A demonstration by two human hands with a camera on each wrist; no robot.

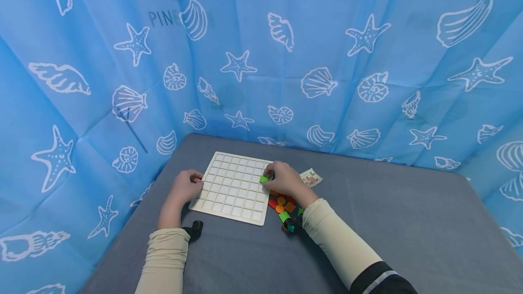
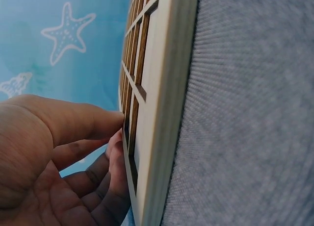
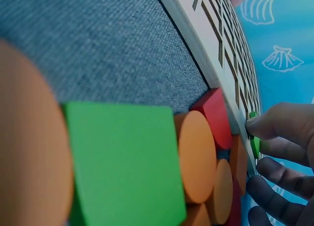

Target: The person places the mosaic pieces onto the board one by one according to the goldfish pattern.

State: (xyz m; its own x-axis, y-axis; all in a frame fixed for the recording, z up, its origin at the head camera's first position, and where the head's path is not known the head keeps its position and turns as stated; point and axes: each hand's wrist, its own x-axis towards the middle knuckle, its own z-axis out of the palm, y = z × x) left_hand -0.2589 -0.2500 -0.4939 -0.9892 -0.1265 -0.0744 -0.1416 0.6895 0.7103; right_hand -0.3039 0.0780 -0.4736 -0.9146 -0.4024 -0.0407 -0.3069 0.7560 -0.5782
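A pale wooden grid board [image 1: 233, 187] lies on the grey-covered table, its square cells white. At its left edge my left hand [image 1: 187, 188] holds the rim; the left wrist view shows the thumb and curled fingers against the board [image 2: 159, 118]. Over the right edge of the grid, my right hand [image 1: 284, 179] pinches a small green block [image 1: 263, 179] between thumb and finger. In the right wrist view that green block [image 3: 254, 140] sits at the board's surface, partly covered by the thumb. How deep it sits in a cell is hidden.
Beside the board's right edge lies a loose pile of blocks: orange discs [image 1: 280, 208], a red block [image 1: 272, 203], a green block [image 3: 122, 162] and others, partly under my right forearm. A small printed card [image 1: 311, 178] lies behind the right hand. A blue seashell curtain [image 1: 261, 90] surrounds the table.
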